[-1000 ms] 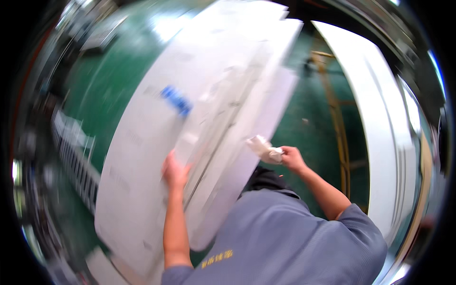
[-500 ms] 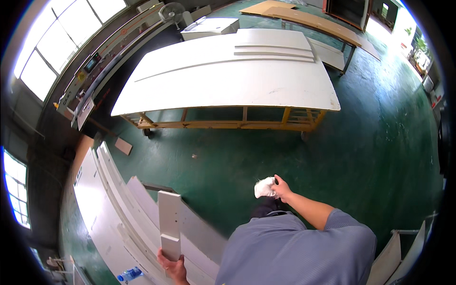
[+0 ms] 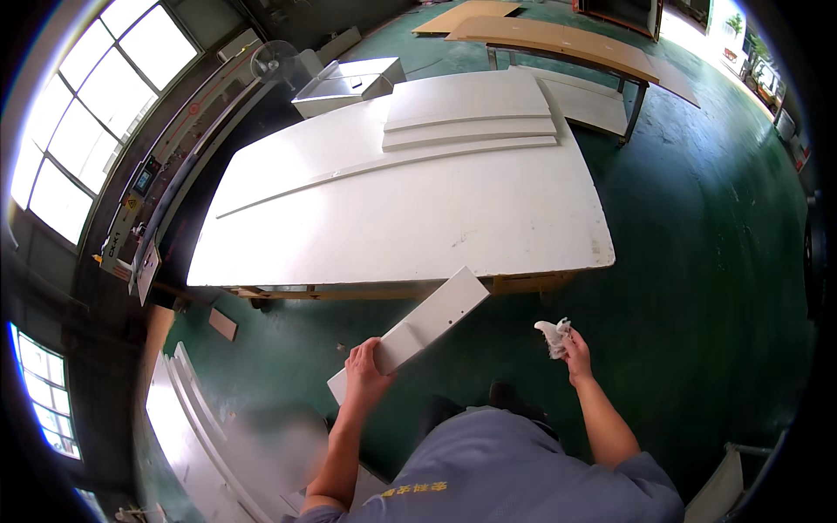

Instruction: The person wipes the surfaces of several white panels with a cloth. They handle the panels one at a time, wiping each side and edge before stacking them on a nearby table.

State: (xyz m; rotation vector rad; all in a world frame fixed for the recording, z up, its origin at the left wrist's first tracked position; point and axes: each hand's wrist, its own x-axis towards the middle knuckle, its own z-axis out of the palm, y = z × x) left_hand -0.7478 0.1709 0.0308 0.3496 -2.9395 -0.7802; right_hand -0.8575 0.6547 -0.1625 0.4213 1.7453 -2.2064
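Observation:
My left hand is closed around the near end of a narrow white board. The board slants up and to the right, its far end close to the front edge of the big white-topped table. A few small dark holes show near that far end. Out to the right, my right hand pinches a crumpled white cloth above the green floor. On the tabletop lie several flat white panels, stacked toward the back, and a long thin white strip.
At the lower left, long white panels lean together. A dark machine with a control panel runs along the left side. A brown-topped table stands at the back right, and a white box-like unit sits behind the white table.
My left hand has lifted the board away from the leaning panels, up and to the right, tilting it. My right hand has moved right with the cloth. The table now appears nearer.

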